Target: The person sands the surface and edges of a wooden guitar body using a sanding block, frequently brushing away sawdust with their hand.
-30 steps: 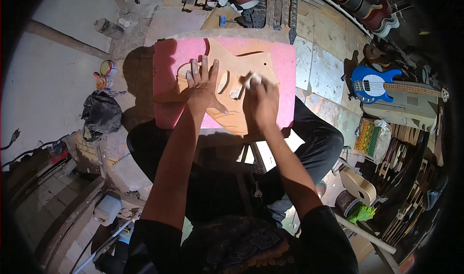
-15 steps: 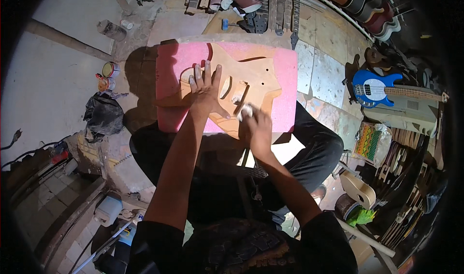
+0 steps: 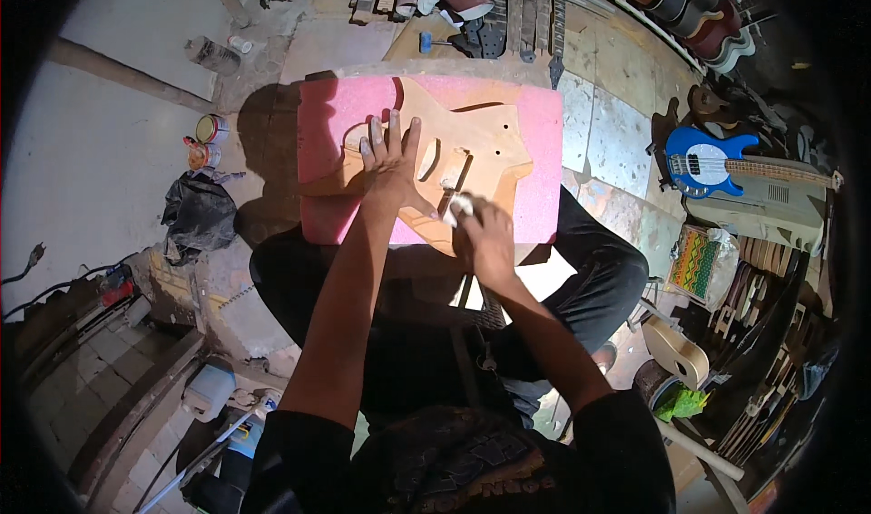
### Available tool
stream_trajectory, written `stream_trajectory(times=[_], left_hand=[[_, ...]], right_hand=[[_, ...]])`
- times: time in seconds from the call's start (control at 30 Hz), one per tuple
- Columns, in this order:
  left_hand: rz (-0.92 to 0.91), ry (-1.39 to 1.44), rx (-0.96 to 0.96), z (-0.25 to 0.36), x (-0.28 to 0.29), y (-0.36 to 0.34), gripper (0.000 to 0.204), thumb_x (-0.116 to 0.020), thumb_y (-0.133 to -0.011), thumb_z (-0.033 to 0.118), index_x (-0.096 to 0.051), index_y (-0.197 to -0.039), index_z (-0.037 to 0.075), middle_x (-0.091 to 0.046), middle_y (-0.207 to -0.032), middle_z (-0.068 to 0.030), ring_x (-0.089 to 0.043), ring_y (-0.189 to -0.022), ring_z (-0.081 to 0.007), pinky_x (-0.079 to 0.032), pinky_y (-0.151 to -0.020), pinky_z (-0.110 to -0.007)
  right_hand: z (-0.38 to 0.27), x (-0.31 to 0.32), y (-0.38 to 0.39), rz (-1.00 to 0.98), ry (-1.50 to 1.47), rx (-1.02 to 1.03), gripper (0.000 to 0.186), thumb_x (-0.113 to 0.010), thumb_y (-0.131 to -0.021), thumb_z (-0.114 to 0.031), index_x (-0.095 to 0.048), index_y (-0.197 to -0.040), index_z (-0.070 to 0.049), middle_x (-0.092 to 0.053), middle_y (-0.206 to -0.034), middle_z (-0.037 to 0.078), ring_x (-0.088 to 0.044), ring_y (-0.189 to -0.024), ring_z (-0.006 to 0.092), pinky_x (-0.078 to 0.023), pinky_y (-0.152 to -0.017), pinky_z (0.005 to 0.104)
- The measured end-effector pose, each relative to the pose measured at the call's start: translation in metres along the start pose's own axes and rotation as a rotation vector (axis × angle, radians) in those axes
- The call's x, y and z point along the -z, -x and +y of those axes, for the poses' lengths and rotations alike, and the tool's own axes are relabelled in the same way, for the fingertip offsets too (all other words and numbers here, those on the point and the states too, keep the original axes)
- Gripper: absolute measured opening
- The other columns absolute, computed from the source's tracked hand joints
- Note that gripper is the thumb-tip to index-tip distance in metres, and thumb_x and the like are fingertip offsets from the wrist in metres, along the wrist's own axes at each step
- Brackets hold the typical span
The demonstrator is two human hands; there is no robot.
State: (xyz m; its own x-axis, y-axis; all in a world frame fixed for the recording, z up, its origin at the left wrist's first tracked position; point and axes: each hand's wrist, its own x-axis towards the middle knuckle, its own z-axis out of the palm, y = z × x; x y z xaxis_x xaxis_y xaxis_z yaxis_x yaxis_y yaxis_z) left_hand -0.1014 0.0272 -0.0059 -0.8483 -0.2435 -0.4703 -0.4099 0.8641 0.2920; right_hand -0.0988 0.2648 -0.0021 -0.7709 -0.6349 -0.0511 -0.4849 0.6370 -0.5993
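Now, left hand (image 3: 392,156): we press it flat, open, on the guitar body (image 3: 472,146).
Right hand (image 3: 485,233): we grip a white pad (image 3: 459,207) at the body's near edge.
Progress: bare wood, sanding seemingly unfinished.

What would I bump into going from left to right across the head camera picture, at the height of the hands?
Black bag → pink foam pad → left hand → right hand holding a white cloth on the wooden guitar body → blue bass guitar.

bare wooden guitar body (image 3: 472,156) (flat, on pink foam (image 3: 331,115))
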Motion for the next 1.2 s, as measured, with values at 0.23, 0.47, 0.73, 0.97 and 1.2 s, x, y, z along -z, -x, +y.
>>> stream_trajectory(times=[0.23, 0.47, 0.73, 0.97, 1.2], left_hand=[[0.045, 0.007, -0.016, -0.001, -0.008, 0.002, 0.177, -0.105, -0.032, 0.054, -0.002, -0.172, 0.017, 0.001, -0.176, -0.0253, 0.004, -0.161, -0.0522, -0.009, -0.126, -0.069], [0.012, 0.017, -0.018, 0.0, -0.002, 0.002, 0.18, -0.105, -0.032, 0.05, 0.003, -0.171, 0.016, 0.007, -0.175, -0.0287, 0.009, -0.16, -0.0535, -0.008, -0.126, -0.07], [0.029, -0.024, -0.005, 0.001, -0.001, 0.001, 0.177, -0.104, -0.032, 0.054, -0.002, -0.172, 0.016, 0.001, -0.176, -0.026, 0.005, -0.161, -0.0529, -0.01, -0.126, -0.069], [0.084, 0.004, -0.033, 0.001, -0.009, 0.002, 0.176, -0.104, -0.032, 0.054, -0.004, -0.172, 0.016, -0.002, -0.176, -0.0256, 0.002, -0.16, -0.053, -0.01, -0.126, -0.069], [0.068, -0.009, -0.005, -0.001, -0.004, 0.003, 0.175, -0.104, -0.032, 0.053, -0.005, -0.172, 0.016, -0.001, -0.176, -0.0249, 0.002, -0.161, -0.0523, -0.01, -0.126, -0.069]], right_hand=[[0.002, 0.02, -0.057, 0.098, 0.14, -0.122, 0.039, -0.068, -0.093, -0.008, -0.069, -0.132, -0.011, -0.063, -0.135, 0.021, -0.06, -0.12, 0.043, -0.045, -0.103, 0.0527], [0.021, 0.021, -0.041, 0.178, 0.145, -0.001, 0.045, -0.066, -0.093, -0.005, -0.066, -0.137, -0.015, -0.062, -0.139, 0.02, -0.058, -0.124, 0.0432, -0.044, -0.105, 0.0535], [0.031, 0.001, 0.005, 0.128, 0.033, -0.114, 0.04, -0.071, -0.092, -0.011, -0.07, -0.131, -0.015, -0.061, -0.141, 0.017, -0.059, -0.124, 0.0396, -0.045, -0.103, 0.0509], [0.02, 0.046, -0.094, 0.191, 0.202, -0.056, 0.051, -0.068, -0.088, -0.003, -0.065, -0.137, -0.013, -0.065, -0.127, 0.019, -0.061, -0.11, 0.0431, -0.047, -0.096, 0.0548], [0.03, 0.011, -0.019, 0.116, 0.232, -0.011, 0.037, -0.071, -0.09, -0.007, -0.073, -0.126, -0.013, -0.064, -0.137, 0.017, -0.062, -0.118, 0.0389, -0.049, -0.1, 0.0497]])
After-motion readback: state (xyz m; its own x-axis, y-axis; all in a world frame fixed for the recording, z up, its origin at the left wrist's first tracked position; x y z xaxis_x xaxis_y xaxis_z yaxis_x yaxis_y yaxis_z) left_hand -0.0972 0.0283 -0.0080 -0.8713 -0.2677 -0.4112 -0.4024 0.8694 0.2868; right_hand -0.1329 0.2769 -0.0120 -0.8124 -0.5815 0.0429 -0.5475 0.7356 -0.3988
